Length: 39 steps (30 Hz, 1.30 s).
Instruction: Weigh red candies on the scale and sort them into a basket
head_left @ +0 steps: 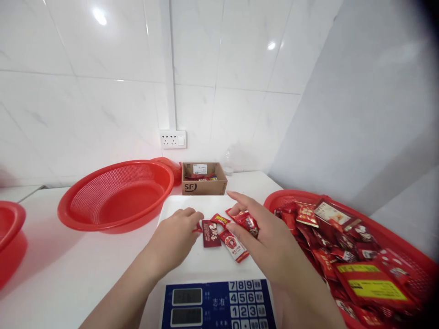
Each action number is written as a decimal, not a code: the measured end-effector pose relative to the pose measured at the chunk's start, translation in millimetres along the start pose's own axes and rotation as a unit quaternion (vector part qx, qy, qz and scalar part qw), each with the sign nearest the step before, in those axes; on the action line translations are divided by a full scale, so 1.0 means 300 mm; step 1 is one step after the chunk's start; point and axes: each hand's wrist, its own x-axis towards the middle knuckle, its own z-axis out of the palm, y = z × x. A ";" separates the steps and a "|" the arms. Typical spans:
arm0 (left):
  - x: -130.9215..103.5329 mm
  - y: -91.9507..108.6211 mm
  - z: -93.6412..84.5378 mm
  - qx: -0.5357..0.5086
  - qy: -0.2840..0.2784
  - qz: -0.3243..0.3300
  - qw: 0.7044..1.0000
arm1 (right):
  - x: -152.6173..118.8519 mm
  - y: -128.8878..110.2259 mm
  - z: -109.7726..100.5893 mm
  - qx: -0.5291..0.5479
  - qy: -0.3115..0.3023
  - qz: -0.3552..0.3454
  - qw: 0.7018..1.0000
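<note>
Several red snack packets lie on the white pan of a scale (185, 272). Among them are a dark red square packet (211, 234) and a red-and-white packet (234, 246). My left hand (174, 237) is at the left of these packets, fingers curled, with a bit of red wrapper showing at its fingertips. On the right, my right hand (262, 230) has its thumb and fingers apart around a shiny red packet (248, 222), which lies partly behind the hand; whether it is gripped is unclear.
A red basket (116, 196) stands at the left, with another red basket (12, 237) at the left edge. A cardboard box (205, 186) with packets sits behind the scale. At the right, a red basket (286, 195) holds many packets.
</note>
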 end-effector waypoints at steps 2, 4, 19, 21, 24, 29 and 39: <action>-0.019 0.024 -0.011 -0.076 -0.015 0.025 0.997 | -0.005 -0.002 0.006 0.013 -0.033 -0.029 0.999; -0.037 0.051 -0.022 -0.187 -0.016 0.043 0.981 | -0.012 -0.005 0.011 0.041 -0.068 -0.075 0.994; -0.064 0.089 -0.013 -0.558 0.109 0.051 0.821 | -0.030 -0.036 0.022 0.138 -0.042 -0.018 0.989; -0.067 0.091 -0.013 -0.573 0.123 0.057 0.808 | -0.027 -0.044 0.011 0.137 -0.034 -0.027 0.990; -0.074 0.096 -0.013 -0.577 0.120 0.059 0.806 | -0.027 -0.053 0.004 0.119 -0.006 -0.060 0.991; -0.087 0.105 -0.012 -0.573 0.096 0.063 0.812 | -0.035 -0.056 0.008 0.113 0.023 -0.068 0.991; -0.089 0.108 0.004 -0.670 0.088 0.087 0.732 | -0.037 -0.075 0.004 0.100 0.027 -0.070 0.992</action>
